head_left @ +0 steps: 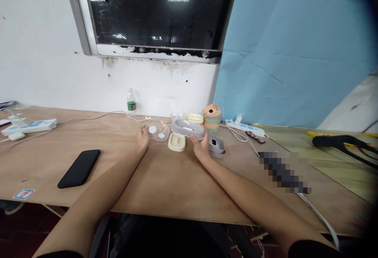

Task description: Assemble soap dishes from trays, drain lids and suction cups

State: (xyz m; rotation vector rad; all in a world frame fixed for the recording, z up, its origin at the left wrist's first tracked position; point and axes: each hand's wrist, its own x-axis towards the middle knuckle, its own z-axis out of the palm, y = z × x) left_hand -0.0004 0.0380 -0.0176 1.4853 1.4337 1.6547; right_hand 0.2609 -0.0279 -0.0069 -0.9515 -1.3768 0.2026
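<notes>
My left hand [143,137] grips the edge of a clear plastic piece [159,126] with round white spots on it. Held by its right side, a grey oval plastic dish [190,128] is in my right hand [201,146], a little above the table. Between my hands lies a cream rounded-square plastic piece [176,142] with a raised middle. Right of my right hand are stacked grey dishes [217,146]. Behind it stand a stack of orange and green cups [212,117] and a pale yellow piece [195,118]. A clear container [177,117] is partly hidden behind the grey dish.
A black phone [79,168] lies on the wooden table [165,191] to the left. Power strips [32,126] with cables sit at left and back right. A small bottle [131,102] stands by the wall. At right lies a pixelated dark object [283,173].
</notes>
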